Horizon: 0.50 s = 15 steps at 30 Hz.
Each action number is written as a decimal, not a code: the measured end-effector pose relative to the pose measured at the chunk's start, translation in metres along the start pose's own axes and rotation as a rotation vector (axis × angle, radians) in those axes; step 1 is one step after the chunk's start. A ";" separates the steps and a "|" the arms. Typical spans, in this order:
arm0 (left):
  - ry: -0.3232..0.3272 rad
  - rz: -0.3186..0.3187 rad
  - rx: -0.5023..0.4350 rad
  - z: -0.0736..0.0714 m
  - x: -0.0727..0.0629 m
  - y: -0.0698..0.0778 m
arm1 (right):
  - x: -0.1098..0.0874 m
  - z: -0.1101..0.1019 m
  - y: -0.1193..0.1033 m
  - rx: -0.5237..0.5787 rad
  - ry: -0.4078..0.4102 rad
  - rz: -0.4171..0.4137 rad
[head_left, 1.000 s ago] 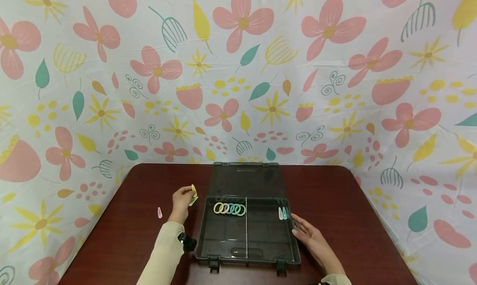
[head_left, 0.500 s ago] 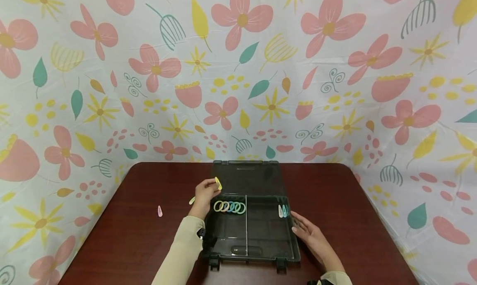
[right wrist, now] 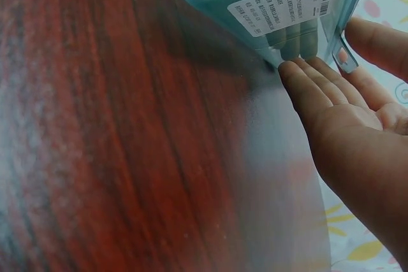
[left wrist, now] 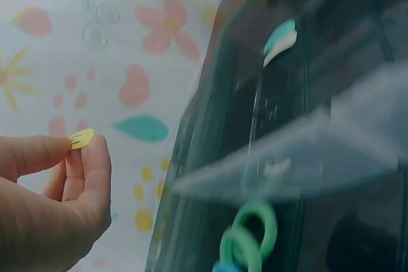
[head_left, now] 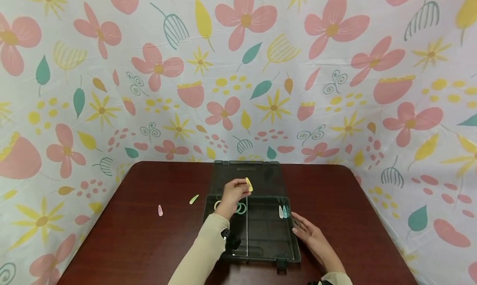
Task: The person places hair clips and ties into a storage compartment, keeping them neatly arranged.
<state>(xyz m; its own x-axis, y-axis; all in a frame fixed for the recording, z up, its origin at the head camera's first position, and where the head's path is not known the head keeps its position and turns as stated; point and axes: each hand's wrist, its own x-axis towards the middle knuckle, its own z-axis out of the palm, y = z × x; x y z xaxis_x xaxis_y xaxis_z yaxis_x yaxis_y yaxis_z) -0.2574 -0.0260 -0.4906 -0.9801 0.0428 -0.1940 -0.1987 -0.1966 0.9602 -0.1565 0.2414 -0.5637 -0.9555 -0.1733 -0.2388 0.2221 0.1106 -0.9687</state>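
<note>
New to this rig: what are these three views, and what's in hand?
No machine here: a person works bare-handed. The wide view is from a head-worn camera; the other two are from cameras on each wrist. A dark translucent plastic case lies open on the reddish-brown table. Pastel rings, partly hidden in the head view, lie left of its pale divider; a slim white hair clip and blue hair clip lie right of it. A pink hair clip and yellow-green hair clip lie on the table. The left hand pinches a yellow hair clip; the right hand touches the case's right side.
</note>
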 end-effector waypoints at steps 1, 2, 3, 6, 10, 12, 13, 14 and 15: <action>-0.016 -0.004 0.002 0.005 -0.001 -0.001 | 0.000 0.000 0.000 -0.002 -0.001 0.000; -0.030 -0.003 0.007 0.010 -0.001 -0.002 | 0.000 0.000 0.001 -0.005 -0.002 -0.002; -0.042 -0.007 0.009 0.015 -0.002 -0.003 | 0.000 0.000 0.001 -0.008 -0.003 -0.004; -0.066 -0.023 0.025 0.027 -0.004 -0.007 | 0.000 -0.001 0.001 -0.014 -0.004 -0.006; -0.085 -0.056 0.053 0.039 -0.004 -0.016 | 0.001 -0.001 0.001 -0.013 0.002 -0.004; -0.095 -0.066 0.067 0.044 -0.002 -0.021 | 0.001 0.000 0.001 -0.009 0.007 -0.004; -0.098 -0.071 0.075 0.047 -0.001 -0.023 | 0.001 0.000 0.001 -0.008 0.011 -0.004; -0.101 -0.075 0.087 0.049 -0.001 -0.025 | 0.002 0.000 0.002 -0.009 0.015 -0.004; -0.104 -0.081 0.100 0.051 0.000 -0.028 | 0.002 0.001 0.002 -0.012 0.019 -0.003</action>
<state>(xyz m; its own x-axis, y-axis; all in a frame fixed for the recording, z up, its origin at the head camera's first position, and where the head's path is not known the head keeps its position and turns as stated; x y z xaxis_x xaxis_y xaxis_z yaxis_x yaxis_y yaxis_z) -0.2518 0.0296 -0.5068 -0.9543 0.1570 -0.2543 -0.2702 -0.0897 0.9586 -0.1575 0.2405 -0.5658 -0.9597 -0.1551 -0.2345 0.2171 0.1214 -0.9686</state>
